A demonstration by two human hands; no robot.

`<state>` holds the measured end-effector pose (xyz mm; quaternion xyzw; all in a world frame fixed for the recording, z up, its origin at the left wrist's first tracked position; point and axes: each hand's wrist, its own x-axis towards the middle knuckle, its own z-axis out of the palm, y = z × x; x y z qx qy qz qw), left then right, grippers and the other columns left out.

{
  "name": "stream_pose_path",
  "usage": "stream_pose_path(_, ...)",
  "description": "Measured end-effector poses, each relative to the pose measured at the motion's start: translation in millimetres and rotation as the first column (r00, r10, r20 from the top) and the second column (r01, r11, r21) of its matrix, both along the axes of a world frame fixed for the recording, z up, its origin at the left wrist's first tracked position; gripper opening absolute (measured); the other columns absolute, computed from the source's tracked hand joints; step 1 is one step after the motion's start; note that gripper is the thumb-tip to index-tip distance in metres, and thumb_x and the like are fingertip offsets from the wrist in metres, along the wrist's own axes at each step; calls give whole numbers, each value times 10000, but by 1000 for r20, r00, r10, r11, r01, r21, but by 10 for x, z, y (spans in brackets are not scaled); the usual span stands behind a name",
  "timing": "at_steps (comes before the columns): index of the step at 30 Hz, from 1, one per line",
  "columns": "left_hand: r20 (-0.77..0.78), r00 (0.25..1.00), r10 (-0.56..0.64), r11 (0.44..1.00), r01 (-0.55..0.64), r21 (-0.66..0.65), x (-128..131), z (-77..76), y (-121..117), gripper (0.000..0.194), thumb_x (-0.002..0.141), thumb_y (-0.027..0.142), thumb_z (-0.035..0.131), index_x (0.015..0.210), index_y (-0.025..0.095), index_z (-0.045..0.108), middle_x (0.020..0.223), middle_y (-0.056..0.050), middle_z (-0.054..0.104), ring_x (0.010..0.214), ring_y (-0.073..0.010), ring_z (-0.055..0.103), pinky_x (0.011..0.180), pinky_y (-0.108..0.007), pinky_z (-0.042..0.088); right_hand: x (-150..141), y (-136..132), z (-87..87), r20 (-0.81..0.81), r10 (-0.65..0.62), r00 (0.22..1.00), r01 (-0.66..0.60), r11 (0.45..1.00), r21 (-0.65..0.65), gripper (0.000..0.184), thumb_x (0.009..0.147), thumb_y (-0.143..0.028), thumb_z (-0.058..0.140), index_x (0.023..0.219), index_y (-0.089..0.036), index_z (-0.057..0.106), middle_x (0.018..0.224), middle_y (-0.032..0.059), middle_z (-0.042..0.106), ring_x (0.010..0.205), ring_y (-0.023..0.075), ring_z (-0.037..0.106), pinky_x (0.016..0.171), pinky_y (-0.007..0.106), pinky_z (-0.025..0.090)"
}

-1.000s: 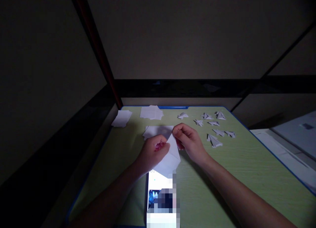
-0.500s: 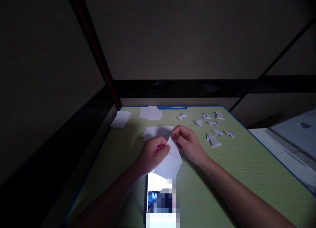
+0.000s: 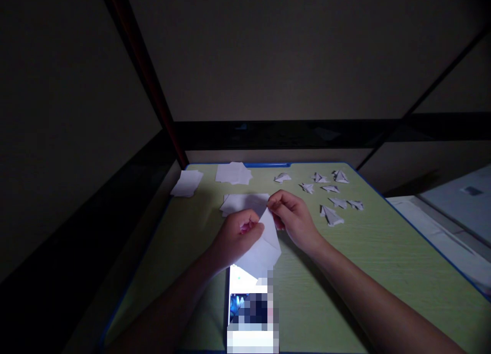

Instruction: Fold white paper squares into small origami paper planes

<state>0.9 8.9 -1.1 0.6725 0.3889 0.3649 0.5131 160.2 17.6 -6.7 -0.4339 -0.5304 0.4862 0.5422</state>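
A partly folded white sheet of paper [image 3: 264, 246] is held up between my hands, tilted, with its pointed corner at the top. My left hand [image 3: 238, 237] is closed, pinching the paper's left edge between thumb and curled fingers. At the tip of the point, my right hand [image 3: 293, 216] pinches the paper, its fingers partly hidden behind. Just beyond the hands lies a stack of white paper [image 3: 241, 203], partly covered by them. Below the held sheet a lit phone [image 3: 238, 282] rests on the table, its upper part hidden by the paper.
On the green, blue-edged table [image 3: 383, 272], several folded paper pieces [image 3: 332, 216] lie at the right back. More white sheets [image 3: 233, 173] sit at the back, and another paper stack [image 3: 187, 183] is at the left edge. A pale flat object [image 3: 460, 200] stands beyond the right edge.
Both hands keep their pinch on the paper. The right hand's fingertips shift slightly at the tip, and the sheet's tilt varies a little. The view also moves slightly.
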Motion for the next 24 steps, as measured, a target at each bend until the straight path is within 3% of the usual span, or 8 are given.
stream_pose_path(10, 5, 1000, 13, 1000, -13, -23, -4, 21, -9, 216, 759, 318, 535, 604, 202, 439, 542, 50, 398, 515, -95, 380, 491, -250, 273, 34, 21, 4, 51, -41, 998, 41, 999, 2, 105, 748, -226, 594, 656, -184, 565, 441, -79, 465, 367, 62, 382, 376, 211, 263)
stream_pose_path(15, 50, 999, 7, 1000, -6, -16, -5, 13, 7, 210, 753, 297, 544, 591, 200, 452, 541, 42, 424, 526, -100, 396, 498, -253, 280, 158, 100, 37, 21, -170, 985, 170, 985, 18, 86, 754, -231, 594, 682, -190, 573, 508, -58, 514, 370, 62, 402, 353, 210, 256)
stream_pose_path(18, 130, 977, 170, 983, -177, 48, -12, -11, 84, 220, 747, 286, 568, 583, 195, 453, 551, 45, 414, 540, -99, 385, 509, -252, 282, 182, 91, 54, 66, -155, 986, 151, 986, 64, 109, 798, -258, 585, 715, -195, 559, 556, -48, 517, 396, 68, 417, 371, 218, 280)
stream_pose_path(21, 270, 867, 418, 900, -436, 6, -68, -59, 225, 209, 736, 268, 597, 603, 191, 456, 562, 54, 411, 540, -92, 370, 516, -248, 291, 131, 16, 42, 257, -95, 962, 57, 987, 151, 129, 859, -310, 567, 807, -192, 555, 656, -18, 535, 505, 101, 486, 452, 248, 369)
stream_pose_path(24, 358, 740, 569, 799, -601, -27, -181, -116, 386, 195, 767, 226, 608, 632, 187, 472, 568, 60, 407, 538, -89, 356, 515, -246, 294, 64, -96, 33, 571, -119, 812, -88, 943, 322, 281, 868, -372, 604, 1060, -170, 563, 915, 73, 613, 746, 178, 591, 633, 337, 489)
